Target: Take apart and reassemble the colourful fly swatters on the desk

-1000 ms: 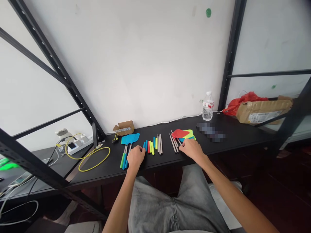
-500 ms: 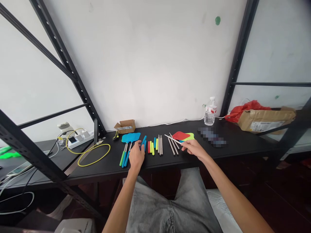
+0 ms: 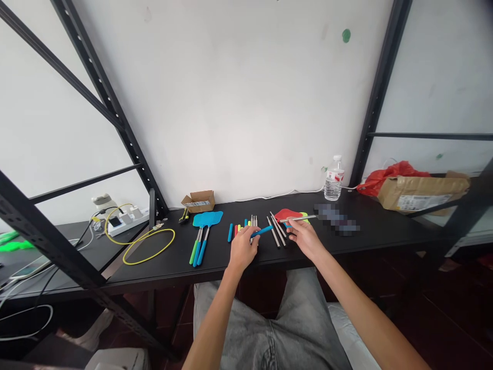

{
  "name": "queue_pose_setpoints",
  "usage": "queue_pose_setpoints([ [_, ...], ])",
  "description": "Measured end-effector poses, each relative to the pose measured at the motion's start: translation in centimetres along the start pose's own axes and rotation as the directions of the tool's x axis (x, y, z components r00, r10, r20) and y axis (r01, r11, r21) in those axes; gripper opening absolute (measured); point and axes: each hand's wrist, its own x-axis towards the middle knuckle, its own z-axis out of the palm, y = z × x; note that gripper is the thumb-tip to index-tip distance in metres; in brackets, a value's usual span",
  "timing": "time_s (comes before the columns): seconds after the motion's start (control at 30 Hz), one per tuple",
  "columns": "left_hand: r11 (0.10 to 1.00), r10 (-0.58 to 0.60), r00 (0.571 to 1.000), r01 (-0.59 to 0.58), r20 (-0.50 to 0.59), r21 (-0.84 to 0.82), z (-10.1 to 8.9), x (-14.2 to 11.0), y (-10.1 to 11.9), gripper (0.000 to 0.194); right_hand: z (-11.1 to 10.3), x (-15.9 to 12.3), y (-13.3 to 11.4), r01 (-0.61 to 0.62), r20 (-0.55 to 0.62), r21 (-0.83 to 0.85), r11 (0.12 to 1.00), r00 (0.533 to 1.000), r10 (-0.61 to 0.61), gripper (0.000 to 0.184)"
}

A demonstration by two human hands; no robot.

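Note:
My left hand (image 3: 243, 249) is closed around a blue handle grip (image 3: 263, 230), which points right toward my other hand. Between the fingers of my right hand (image 3: 306, 241) is a thin metal rod (image 3: 306, 218), lying nearly level. Several metal rods (image 3: 276, 234) rest on the table between the hands. Behind the right hand are a red fly swatter head (image 3: 285, 214) and a yellow-green one, partly covered. Another blue grip (image 3: 230, 232) and a red grip (image 3: 236, 228) lie left of my left hand, which hides part of the row. Farther left sit fly swatters with blue heads (image 3: 212, 218).
A small open cardboard box (image 3: 200, 201) stands near the wall. On the left, a yellow cable (image 3: 172, 241) loops beside a power strip (image 3: 129, 224). To the right are a water bottle (image 3: 333, 179), a blurred-out item (image 3: 336, 219) and a larger carton (image 3: 419, 192).
My left hand has picked up a blue grip and carried it right. My right hand has turned the metal rod, so its end now points toward the grip.

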Motion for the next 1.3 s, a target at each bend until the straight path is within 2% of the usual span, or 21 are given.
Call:
queue_pose_setpoints([
  [0.2,1.000,-0.017,1.000,0.017,0.018,0.000,0.0,0.1,-0.7,0.021,0.0,0.0,0.7,0.063,0.092,-0.078,0.995,0.994,-0.056,0.025],
  [0.33,0.999,0.011,1.000,-0.011,0.000,0.040,0.2,1.0,-1.2,0.019,0.0,-0.1,0.5,0.053,0.067,-0.094,0.994,0.997,-0.047,0.025],
  [0.5,0.996,0.023,0.998,-0.018,-0.060,0.089,0.5,2.0,-1.5,0.020,0.3,0.0,0.0,-0.030,0.073,-0.056,0.998,0.997,0.034,0.031],
  [0.63,0.991,0.051,0.998,-0.046,-0.042,0.122,0.6,1.9,-1.4,0.023,0.4,0.1,0.3,0.008,0.007,-0.040,0.999,1.000,-0.008,0.021],
  [0.8,0.991,0.012,0.997,-0.002,-0.072,0.136,0.6,1.6,-1.5,0.028,0.3,0.0,0.5,0.087,0.028,-0.011,0.996,0.996,-0.087,0.024],
  [1.07,0.990,-0.061,0.993,0.073,-0.100,0.121,0.4,1.6,-1.7,0.029,0.2,-0.2,0.0,0.022,0.032,-0.033,0.999,0.999,-0.021,0.029],
  [1.3,0.988,-0.088,0.989,0.102,-0.123,0.119,0.4,1.6,-1.9,0.028,0.2,-0.3,0.3,0.076,0.017,-0.022,0.997,0.997,-0.076,0.024],
])
